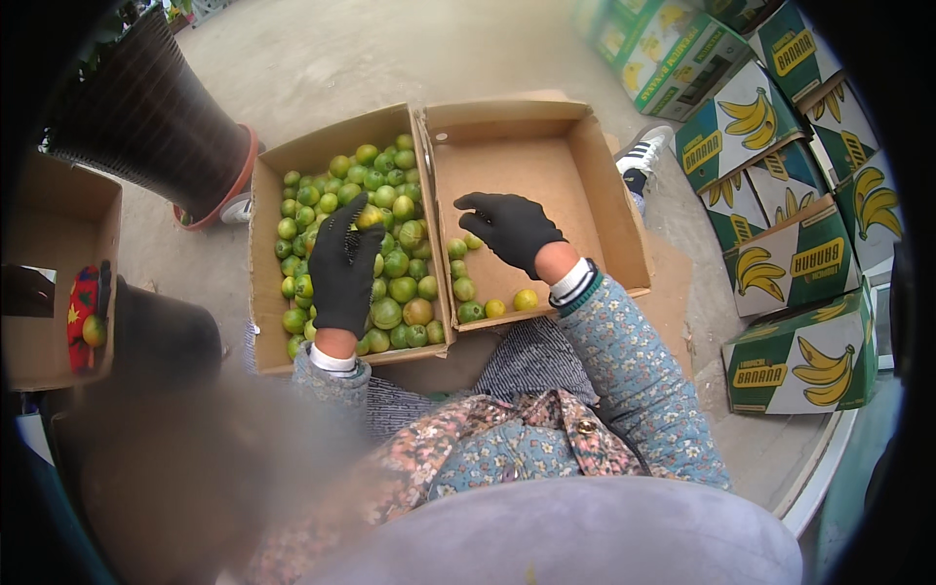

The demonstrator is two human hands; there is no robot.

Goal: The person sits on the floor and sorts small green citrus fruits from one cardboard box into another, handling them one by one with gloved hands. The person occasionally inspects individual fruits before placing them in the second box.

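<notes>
Two shallow cardboard boxes stand side by side before me. Many small round green fruits (386, 313) fill the left cardboard box (272, 292). My left hand (344, 267), in a black glove, is over these fruits, its thumb and fingers apart beside a yellowish fruit (370, 216); whether it grips that fruit is unclear. The right cardboard box (512, 157) holds several green fruits (463, 289) along its near left side and two yellow fruits (525, 299) by its near wall. Above its left part is my right hand (510, 230), also black-gloved, fingers parted and nothing visible between them.
Printed banana boxes (793, 256) are stacked at the right. A large dark plant pot (161, 117) sits in a reddish saucer at the upper left. Another cardboard box (66, 190), at far left, contains a red patterned item (82, 322) and a fruit. A shoe (645, 150) shows beyond the right box.
</notes>
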